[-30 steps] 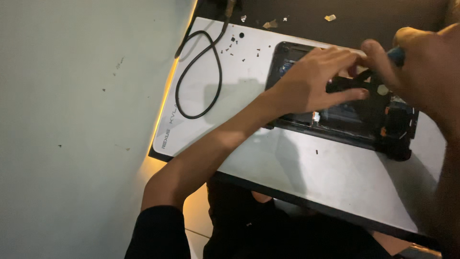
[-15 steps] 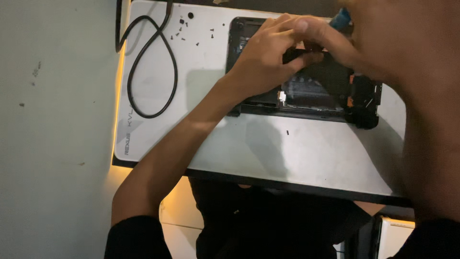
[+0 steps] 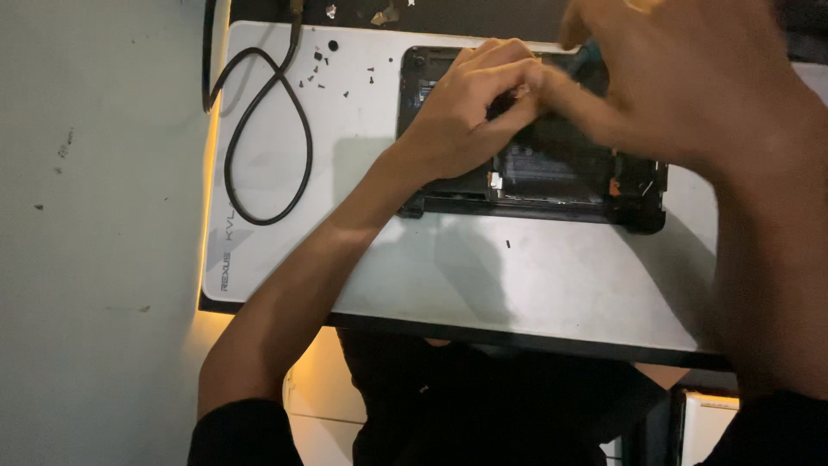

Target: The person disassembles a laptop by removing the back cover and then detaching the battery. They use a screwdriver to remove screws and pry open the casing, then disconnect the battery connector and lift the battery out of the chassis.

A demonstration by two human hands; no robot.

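Toward the far right edge of the white rectangular work mat (image 3: 362,259), I pinch my left hand (image 3: 470,116) and blurred right hand (image 3: 681,82) over the opened black flat electronic device (image 3: 552,173), seemingly loosening an inner part, though I cannot tell what either grips; steady fingertip pull comes next.

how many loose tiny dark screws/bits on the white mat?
About 8 tiny dark screws: roughly seven clustered on the white mat at top left, beside the looped black cable; one alone below the opened black device. Hands may hide more.
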